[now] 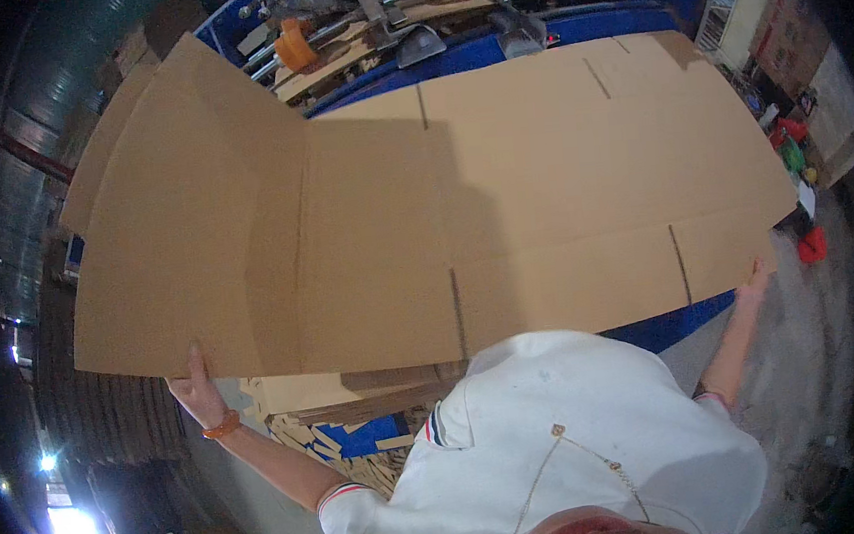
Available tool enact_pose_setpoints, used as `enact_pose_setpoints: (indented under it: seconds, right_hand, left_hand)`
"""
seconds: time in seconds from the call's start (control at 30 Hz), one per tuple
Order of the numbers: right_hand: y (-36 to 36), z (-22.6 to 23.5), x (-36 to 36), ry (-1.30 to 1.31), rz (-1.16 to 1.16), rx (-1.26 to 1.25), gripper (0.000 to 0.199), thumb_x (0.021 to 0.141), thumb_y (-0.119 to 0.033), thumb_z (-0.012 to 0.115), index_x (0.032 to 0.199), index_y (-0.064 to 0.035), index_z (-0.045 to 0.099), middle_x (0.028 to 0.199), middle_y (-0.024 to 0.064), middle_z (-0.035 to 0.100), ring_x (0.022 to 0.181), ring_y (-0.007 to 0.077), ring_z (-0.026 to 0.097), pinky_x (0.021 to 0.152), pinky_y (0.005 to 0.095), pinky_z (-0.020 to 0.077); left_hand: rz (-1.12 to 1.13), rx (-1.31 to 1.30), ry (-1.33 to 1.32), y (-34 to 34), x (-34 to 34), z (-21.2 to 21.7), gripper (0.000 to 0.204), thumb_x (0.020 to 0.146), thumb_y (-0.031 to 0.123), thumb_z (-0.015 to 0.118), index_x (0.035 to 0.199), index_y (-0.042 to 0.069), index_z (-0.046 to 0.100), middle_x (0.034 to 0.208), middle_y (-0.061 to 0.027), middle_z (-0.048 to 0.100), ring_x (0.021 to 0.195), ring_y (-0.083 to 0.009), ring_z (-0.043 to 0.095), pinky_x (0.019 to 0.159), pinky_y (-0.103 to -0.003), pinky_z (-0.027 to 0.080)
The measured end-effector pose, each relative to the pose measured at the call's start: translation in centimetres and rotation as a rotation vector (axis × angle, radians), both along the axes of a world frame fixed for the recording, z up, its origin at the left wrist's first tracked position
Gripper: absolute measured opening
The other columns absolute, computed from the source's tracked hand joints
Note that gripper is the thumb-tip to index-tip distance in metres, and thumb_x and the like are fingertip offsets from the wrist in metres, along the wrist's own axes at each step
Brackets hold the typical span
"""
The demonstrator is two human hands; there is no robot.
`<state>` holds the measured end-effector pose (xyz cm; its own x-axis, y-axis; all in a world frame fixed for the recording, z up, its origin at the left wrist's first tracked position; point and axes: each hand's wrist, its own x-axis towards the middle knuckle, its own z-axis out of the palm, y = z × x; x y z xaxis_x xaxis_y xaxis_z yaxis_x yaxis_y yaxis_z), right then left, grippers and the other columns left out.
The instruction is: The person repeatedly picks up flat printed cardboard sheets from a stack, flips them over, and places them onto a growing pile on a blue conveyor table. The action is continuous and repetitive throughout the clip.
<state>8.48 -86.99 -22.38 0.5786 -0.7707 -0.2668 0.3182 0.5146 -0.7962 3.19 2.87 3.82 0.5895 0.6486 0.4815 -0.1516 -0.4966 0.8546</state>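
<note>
A large brown cardboard box blank [579, 165] with several dark slots spans most of the view in front of my body. Its left panel [177, 206] bends upward along a crease and shades the middle part. My left hand [196, 391] grips the near left edge, thumb on top and the other fingers hidden underneath. At the near right corner, my right hand [752, 282] holds the edge, its fingers partly covered by the board.
Beyond the blank stands a blue machine [608, 22] with metal rods and orange rollers [295, 44]. A stack of cardboard [357, 393] lies beneath the blank, near cardboard scraps [373, 467]. Assorted items, including a red one [812, 246], sit at the far right.
</note>
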Motion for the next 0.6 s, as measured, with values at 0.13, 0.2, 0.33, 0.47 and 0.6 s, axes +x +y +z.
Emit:
enact_pose_setpoints:
  seconds: [0.13,0.2,0.33,0.47,0.6]
  right_hand:
    - [13.8,8.1,-0.4,-0.049,-0.223,-0.122,0.045,0.095,-0.022,0.057,0.131,0.0033,0.046,0.138,0.0155,0.047,0.124,0.0280,0.049,0.097,0.0399,0.0461]
    - [18.7,11.0,-0.5,-0.055,-0.154,-0.557,0.044,0.095,-0.019,0.057,0.130,0.0044,0.047,0.136,0.0151,0.049,0.123,0.0261,0.050,0.096,0.0377,0.0470]
    - [26.5,12.8,1.0,0.197,-0.096,-0.883,0.037,0.093,-0.010,0.058,0.125,0.0067,0.051,0.124,0.0139,0.059,0.114,0.0225,0.056,0.095,0.0362,0.0470]
    - [29.8,15.4,7.4,-0.172,0.129,-1.528,0.037,0.083,0.001,0.061,0.121,0.0027,0.060,0.122,0.0167,0.063,0.101,0.0241,0.065,0.091,0.0329,0.0490]
    - [29.9,15.7,11.9,-0.354,0.246,-1.584,0.048,0.075,0.005,0.060,0.123,-0.0010,0.061,0.126,0.0189,0.061,0.106,0.0268,0.065,0.090,0.0326,0.0495]
  left_hand:
    - [0.100,0.033,0.023,0.0,0.5,-3.0,0.041,0.088,0.010,0.067,0.122,-0.007,0.051,0.113,-0.0128,0.062,0.097,-0.0203,0.059,0.087,-0.034,0.048]
    - [0.111,0.048,0.041,-1.4,0.9,-5.1,0.038,0.089,0.010,0.066,0.121,-0.006,0.052,0.111,-0.0126,0.063,0.095,-0.0188,0.059,0.085,-0.033,0.048]
    - [0.053,0.007,0.027,-3.3,1.4,-5.9,0.028,0.090,0.008,0.065,0.114,-0.005,0.059,0.108,-0.0102,0.065,0.095,-0.0154,0.060,0.082,-0.030,0.049]
    - [-0.007,0.044,0.102,-3.6,2.5,-9.8,0.023,0.090,0.008,0.065,0.110,-0.003,0.064,0.106,-0.0076,0.067,0.095,-0.0138,0.060,0.082,-0.030,0.049]
    - [-0.133,0.214,0.087,-11.1,5.8,-11.5,0.034,0.086,-0.004,0.059,0.120,-0.002,0.062,0.126,-0.0132,0.060,0.116,-0.0217,0.056,0.098,-0.037,0.043]
